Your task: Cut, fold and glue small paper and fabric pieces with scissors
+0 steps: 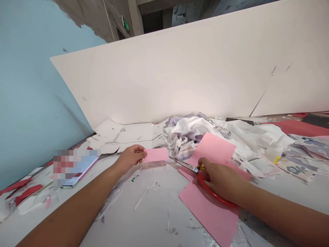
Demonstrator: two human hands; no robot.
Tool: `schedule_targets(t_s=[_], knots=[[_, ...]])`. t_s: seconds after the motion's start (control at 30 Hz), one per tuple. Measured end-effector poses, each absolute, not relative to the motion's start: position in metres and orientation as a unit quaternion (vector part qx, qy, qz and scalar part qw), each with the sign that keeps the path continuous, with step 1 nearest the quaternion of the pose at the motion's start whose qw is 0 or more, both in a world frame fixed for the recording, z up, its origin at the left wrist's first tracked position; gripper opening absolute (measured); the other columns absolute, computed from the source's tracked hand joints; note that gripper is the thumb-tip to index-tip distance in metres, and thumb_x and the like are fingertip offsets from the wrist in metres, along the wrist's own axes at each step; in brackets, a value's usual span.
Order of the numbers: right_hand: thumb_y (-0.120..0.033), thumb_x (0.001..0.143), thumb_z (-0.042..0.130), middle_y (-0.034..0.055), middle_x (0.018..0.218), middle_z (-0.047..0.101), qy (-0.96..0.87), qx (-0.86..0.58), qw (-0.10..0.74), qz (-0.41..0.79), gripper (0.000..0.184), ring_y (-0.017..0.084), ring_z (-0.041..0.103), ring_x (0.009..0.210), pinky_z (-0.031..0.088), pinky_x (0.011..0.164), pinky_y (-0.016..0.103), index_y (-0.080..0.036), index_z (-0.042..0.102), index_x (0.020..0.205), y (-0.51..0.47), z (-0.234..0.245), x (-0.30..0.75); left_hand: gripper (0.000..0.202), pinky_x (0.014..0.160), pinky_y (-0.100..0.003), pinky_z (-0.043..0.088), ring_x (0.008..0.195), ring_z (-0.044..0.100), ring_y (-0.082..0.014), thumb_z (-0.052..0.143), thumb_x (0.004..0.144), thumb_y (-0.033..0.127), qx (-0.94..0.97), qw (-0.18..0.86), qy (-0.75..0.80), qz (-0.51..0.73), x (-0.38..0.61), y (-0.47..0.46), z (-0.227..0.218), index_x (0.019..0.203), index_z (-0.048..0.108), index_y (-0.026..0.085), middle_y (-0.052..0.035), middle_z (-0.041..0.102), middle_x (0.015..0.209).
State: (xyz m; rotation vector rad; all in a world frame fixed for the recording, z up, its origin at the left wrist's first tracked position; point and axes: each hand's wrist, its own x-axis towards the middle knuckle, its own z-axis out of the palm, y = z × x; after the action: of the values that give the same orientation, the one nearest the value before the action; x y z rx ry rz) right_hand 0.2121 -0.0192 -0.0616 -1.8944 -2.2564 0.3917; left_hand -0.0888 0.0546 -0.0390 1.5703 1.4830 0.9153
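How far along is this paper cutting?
Done, it seems: a small pink paper slip, held in the left hand. In hand: red-handled scissors, gripped by the right hand. Left: the large pink paper sheet beneath them still looks mostly uncut.

I've got a white board [180, 68] standing beside a blue wall [33, 85], with a green exit sign [125, 24] up behind it. Along the board's foot on the table [144, 209] I see flat white sheets [131, 133], a heap of crumpled paper [190, 132] and printed sheets [298, 168]. Off left, a blurred device [77, 168] lies near red scraps [25, 193], and a red sheet [300, 127] shows far right
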Motion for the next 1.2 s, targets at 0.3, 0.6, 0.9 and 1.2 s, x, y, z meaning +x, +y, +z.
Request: schedule_targets(t_s=[0.3, 0.6, 0.9, 1.2], knots=[[-0.028, 0.078, 0.039, -0.0004, 0.057, 0.056, -0.774, -0.619, 0.054, 0.123, 0.005, 0.018, 0.052, 0.052, 0.024, 0.043, 0.023, -0.023, 0.039, 0.078, -0.028, -0.047, 0.212, 0.020, 0.043, -0.021, 0.029, 0.042, 0.038, -0.0084, 0.051, 0.067, 0.040, 0.654, 0.295, 0.607, 0.342, -0.070, 0.045, -0.059, 0.064, 0.049, 0.020, 0.0049, 0.047, 0.052], [-0.023, 0.071, 0.043, -0.0006, 0.063, 0.058, -0.786, -0.614, 0.012, 0.076, 0.005, 0.019, 0.053, 0.053, 0.026, 0.040, 0.025, -0.025, 0.039, 0.072, -0.041, -0.032, 0.216, 0.021, 0.050, -0.024, 0.029, 0.059, 0.046, -0.0140, 0.046, 0.071, 0.037, 0.696, 0.152, 0.635, 0.299, -0.060, 0.042, -0.065, 0.059, 0.048, 0.020, 0.0006, 0.052, 0.065], [-0.021, 0.068, 0.046, 0.0034, 0.062, 0.058, -0.786, -0.615, -0.056, 0.033, 0.014, 0.024, 0.056, 0.056, 0.027, 0.042, 0.027, -0.025, 0.050, 0.080, -0.046, -0.026, 0.218, 0.016, 0.063, -0.028, 0.036, 0.075, 0.051, -0.0184, 0.045, 0.073, 0.035, 0.712, 0.107, 0.632, 0.287, -0.058, 0.043, -0.066, 0.071, 0.053, 0.020, -0.0035, 0.056, 0.085], [-0.021, 0.057, 0.055, 0.0015, 0.052, 0.051, -0.809, -0.580, -0.055, 0.082, 0.022, 0.023, 0.051, 0.050, 0.020, 0.038, 0.024, -0.027, 0.054, 0.077, -0.061, -0.030, 0.213, 0.019, 0.059, -0.028, 0.035, 0.069, 0.050, -0.0175, 0.047, 0.071, 0.037, 0.719, 0.130, 0.622, 0.283, -0.056, 0.041, -0.065, 0.066, 0.052, 0.020, -0.0024, 0.056, 0.079]])
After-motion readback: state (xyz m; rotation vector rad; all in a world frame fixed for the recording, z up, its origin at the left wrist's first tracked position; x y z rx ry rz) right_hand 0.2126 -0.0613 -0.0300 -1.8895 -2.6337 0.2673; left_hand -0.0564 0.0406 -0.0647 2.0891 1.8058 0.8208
